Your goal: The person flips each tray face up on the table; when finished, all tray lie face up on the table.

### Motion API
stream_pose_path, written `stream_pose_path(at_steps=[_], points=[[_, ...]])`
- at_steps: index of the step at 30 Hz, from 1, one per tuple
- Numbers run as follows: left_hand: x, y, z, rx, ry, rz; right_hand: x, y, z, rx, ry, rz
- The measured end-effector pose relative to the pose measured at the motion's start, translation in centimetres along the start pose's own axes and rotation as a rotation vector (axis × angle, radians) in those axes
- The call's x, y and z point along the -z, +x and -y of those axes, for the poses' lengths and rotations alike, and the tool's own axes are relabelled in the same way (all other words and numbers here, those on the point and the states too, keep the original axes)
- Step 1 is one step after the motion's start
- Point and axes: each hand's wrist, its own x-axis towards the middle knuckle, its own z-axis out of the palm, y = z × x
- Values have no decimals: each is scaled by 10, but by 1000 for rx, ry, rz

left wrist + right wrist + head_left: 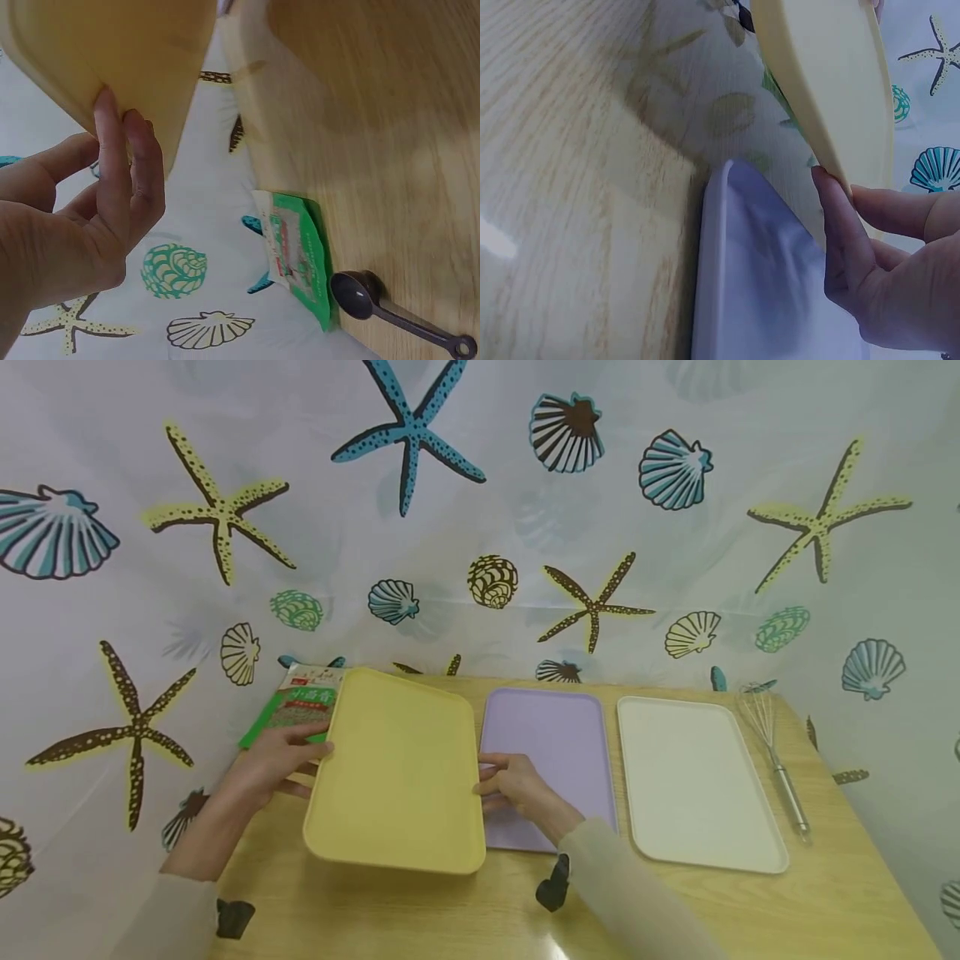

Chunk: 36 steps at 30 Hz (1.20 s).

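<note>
A yellow tray [401, 772] is held tilted above the wooden table, its near edge raised. My left hand [281, 760] grips its left edge; in the left wrist view the fingers [112, 165] reach under the tray's underside. On the opposite side my right hand [517, 785] pinches the right edge, thumb on the upper face and fingers below, as the right wrist view shows. Under the right hand lies a purple tray [551, 727], flat on the table. Behind the left hand is a green and white seasoning packet [303, 697], partly covered by the yellow tray.
A white tray [697, 777] lies right of the purple one, with a metal whisk [776, 760] beside it. In the left wrist view a dark measuring spoon [356, 296] rests near the packet. A shell-patterned curtain [480, 527] hangs behind the table [375, 918].
</note>
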Motion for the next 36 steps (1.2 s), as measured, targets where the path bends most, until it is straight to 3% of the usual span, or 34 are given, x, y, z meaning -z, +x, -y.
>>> stream_pose_path(at_steps=[7, 16, 26, 36], points=[[4, 20, 11, -15, 110, -14, -3, 2, 3, 34, -22, -43], [14, 43, 25, -37, 173, 61, -11, 13, 10, 40, -59, -79], [12, 68, 34, -4, 264, 3, -21, 29, 11, 59, -110, -108], [10, 98, 64, -61, 415, -62, -26, 38, 2, 88, -154, -79]])
